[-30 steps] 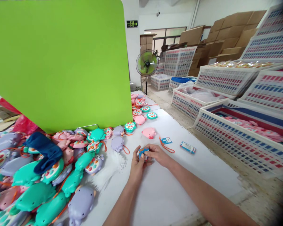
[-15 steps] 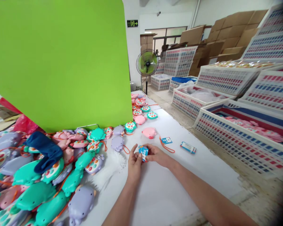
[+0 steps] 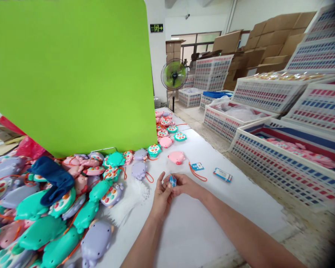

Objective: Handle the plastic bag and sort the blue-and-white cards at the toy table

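A small blue and white paper tag [image 3: 172,181] stands narrow between my hands, pinched by the fingertips of my left hand [image 3: 162,195] and my right hand [image 3: 186,185]. Just beyond them lie a second blue tag on an orange cord [image 3: 197,166] and a pink pig-shaped toy [image 3: 176,157]. A blue and white card [image 3: 222,174] lies further right. A lilac toy with an orange cord [image 3: 139,170] sits left of my hands on the white table [image 3: 209,219].
A heap of teal, pink and lilac toys [image 3: 40,219] and a dark blue cloth [image 3: 54,182] fill the left, before a green board [image 3: 69,70]. Stacked plastic crates [image 3: 279,160] stand on the floor at right, with a fan [image 3: 174,75] and cardboard sheets [image 3: 268,48] beyond.
The blue tag looks narrower between my hands, as if turned or folded. My left fingers have shifted around it. The toys on the table have not moved.
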{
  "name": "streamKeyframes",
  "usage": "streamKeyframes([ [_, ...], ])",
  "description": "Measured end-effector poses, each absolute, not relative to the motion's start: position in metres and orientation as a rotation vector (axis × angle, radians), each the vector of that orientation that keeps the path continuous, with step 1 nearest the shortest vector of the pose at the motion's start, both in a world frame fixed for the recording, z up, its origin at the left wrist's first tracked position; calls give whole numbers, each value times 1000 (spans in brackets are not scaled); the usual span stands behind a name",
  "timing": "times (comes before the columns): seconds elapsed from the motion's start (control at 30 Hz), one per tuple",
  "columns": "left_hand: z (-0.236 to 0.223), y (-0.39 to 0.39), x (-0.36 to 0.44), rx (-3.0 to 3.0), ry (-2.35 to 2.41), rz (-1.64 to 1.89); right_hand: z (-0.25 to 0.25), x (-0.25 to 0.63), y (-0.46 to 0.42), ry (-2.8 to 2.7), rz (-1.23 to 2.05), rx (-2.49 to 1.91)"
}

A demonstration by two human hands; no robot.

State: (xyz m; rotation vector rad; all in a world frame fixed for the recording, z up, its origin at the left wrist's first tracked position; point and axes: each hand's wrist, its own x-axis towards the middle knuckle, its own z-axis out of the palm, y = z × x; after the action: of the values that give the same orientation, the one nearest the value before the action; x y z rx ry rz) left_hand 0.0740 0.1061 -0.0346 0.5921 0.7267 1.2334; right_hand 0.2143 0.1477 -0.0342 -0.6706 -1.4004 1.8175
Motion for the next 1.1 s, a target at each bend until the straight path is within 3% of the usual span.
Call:
streamKeyframes([
  [0.3,-34,109,75,488,685,1191,-29,221,161,-1215,1417,-831],
  [0.53,-36,112,74,475,690,1147,-22,296,265,-1006,971,-1234],
  [0.73,-34,112,75,487,678,1125,-50,328,324,-914,841,-1393],
  [1.1,-39,111,74,507,716,1106,-89,317,334,-1029,494,-1761],
])
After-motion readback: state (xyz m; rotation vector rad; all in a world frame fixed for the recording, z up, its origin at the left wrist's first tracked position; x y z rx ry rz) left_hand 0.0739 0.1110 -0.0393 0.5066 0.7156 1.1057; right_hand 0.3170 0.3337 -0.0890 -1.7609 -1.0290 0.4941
